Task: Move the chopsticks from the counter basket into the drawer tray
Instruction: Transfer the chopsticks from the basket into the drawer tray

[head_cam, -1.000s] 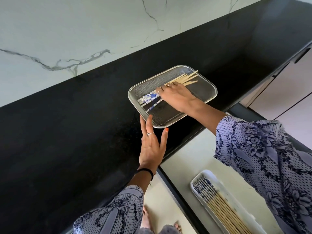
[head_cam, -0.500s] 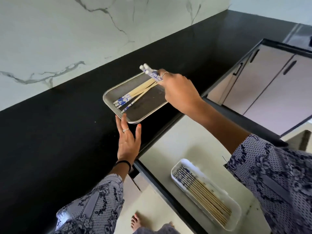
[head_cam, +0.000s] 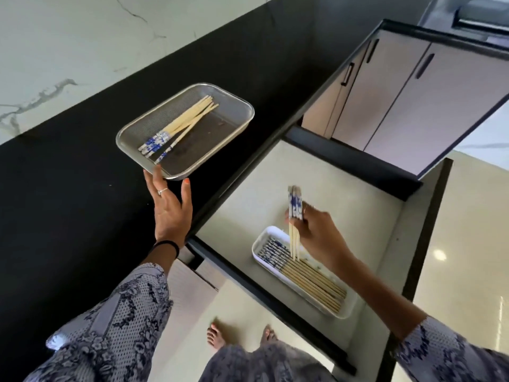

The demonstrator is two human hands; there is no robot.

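The fingers [head_cam: 298, 220] of the right hand [head_cam: 316, 232] are curling round a small bunch of chopsticks [head_cam: 294, 216], gripping them near their blue-patterned tops, and I am seeing them hanging almost upright, tips just over the 11 o'clock end of the drawer tray [head_cam: 344, 312]. I cannot count the bunch exactly. The black surface [head_cam: 68, 188] is running from 7 o'clock to 1 o'clock under a marbled white wall [head_cam: 68, 37], and the open drawer [head_cam: 344, 202] is sticking out below its edge, with pale cabinet doors [head_cam: 413, 92] at 2 o'clock. One mesh basket [head_cam: 242, 106] is sitting on the surface, holding roughly five more chopsticks [head_cam: 187, 119]. One white tray is lying in the drawer, carrying a flat row too tight for me to count. The left hand [head_cam: 170, 213] is reaching to 12 o'clock, fingers straight, fingertips touching the basket's near rim.
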